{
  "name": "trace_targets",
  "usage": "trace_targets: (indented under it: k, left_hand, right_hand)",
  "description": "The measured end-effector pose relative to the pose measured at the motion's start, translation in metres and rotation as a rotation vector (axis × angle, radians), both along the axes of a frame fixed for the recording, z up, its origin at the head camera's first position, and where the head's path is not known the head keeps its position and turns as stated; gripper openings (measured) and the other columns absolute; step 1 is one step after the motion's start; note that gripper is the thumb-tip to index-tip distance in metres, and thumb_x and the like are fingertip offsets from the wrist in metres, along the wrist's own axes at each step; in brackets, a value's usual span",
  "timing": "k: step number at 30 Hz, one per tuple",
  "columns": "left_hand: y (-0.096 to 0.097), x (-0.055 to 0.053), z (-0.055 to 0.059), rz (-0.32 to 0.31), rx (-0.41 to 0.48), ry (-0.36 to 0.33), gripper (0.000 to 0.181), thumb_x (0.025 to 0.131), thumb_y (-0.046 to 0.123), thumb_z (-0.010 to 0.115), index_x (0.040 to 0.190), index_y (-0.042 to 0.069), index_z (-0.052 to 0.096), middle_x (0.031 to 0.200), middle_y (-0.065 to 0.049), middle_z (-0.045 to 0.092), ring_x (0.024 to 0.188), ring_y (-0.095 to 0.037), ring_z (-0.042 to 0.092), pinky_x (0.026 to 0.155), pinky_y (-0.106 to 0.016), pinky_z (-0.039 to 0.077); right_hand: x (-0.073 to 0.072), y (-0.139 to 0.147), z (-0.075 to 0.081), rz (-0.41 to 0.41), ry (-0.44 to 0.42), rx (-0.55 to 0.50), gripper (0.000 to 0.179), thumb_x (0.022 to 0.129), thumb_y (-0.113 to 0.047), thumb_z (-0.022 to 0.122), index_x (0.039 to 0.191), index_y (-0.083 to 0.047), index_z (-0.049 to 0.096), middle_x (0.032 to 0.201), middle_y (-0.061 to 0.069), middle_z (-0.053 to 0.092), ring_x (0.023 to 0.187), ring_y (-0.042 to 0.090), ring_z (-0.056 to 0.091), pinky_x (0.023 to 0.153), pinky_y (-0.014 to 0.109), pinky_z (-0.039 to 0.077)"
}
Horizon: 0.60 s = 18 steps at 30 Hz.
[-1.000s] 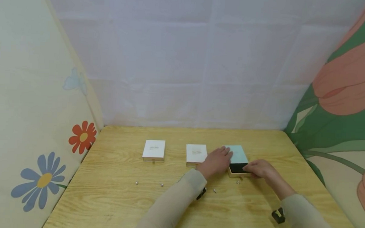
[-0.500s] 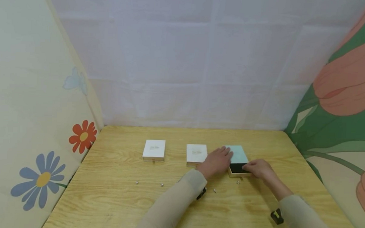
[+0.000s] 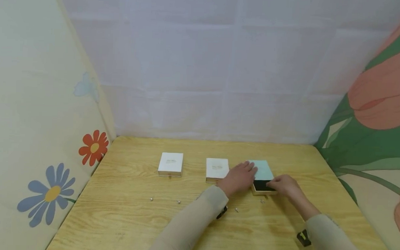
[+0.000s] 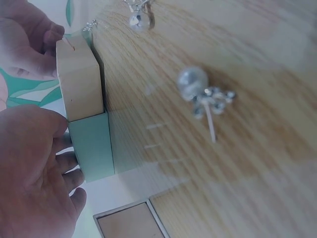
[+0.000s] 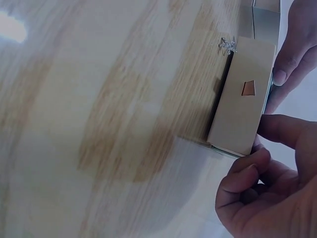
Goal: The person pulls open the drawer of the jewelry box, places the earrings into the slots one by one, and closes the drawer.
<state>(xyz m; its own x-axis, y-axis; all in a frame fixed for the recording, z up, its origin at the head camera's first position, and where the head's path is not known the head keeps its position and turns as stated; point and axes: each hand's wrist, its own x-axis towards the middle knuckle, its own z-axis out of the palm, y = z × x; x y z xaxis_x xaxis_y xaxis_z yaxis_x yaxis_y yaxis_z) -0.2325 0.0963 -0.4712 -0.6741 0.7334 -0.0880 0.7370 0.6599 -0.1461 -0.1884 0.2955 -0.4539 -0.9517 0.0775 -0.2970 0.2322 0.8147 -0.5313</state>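
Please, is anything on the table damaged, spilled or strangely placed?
Nothing looks damaged or spilled. Slightly odd: earrings lie loose on the table, outside the white boxes and green box, whose drawer is partly out.

A mint-green box [image 3: 264, 170] lies flat, cream drawer [image 3: 261, 192] partly out.

Pale creased backdrop [image 3: 182, 62], red flower [image 3: 94, 147], blue flower [image 3: 52, 193], wood-grain table [image 3: 104, 213]

Mint box sleeve [image 3: 264, 170], cream drawer [image 5: 237, 116], black lining [image 3: 260, 185]
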Motion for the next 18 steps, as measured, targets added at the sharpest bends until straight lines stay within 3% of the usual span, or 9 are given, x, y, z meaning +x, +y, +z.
trace_targets:
  k: [8,18]
  left_hand:
    - [-0.0008,-0.0003,0.0008,0.004,-0.001,-0.004,0.052,0.112,0.035,0.028,0.162,0.019,0.027,0.168,0.002,0.023,0.154,-0.015,0.021,0.126,-0.029,0.02]
    - [-0.0008,-0.0003,-0.0012,-0.003,0.007,-0.004,0.051,0.112,0.034,0.03,0.161,0.019,0.029,0.168,0.002,0.024,0.154,-0.016,0.022,0.126,-0.029,0.021]
  right_hand:
    - [0.0018,-0.0016,-0.0003,0.006,0.018,-0.007,0.032,0.095,-0.025,0.067,0.104,0.005,0.074,0.11,0.026,0.069,0.094,0.032,0.062,0.078,0.045,0.053]
    - [0.0042,-0.0044,-0.0025,0.033,0.048,0.058,0.03,0.097,-0.023,0.063,0.105,0.003,0.076,0.113,0.027,0.07,0.101,0.041,0.064,0.085,0.053,0.053]
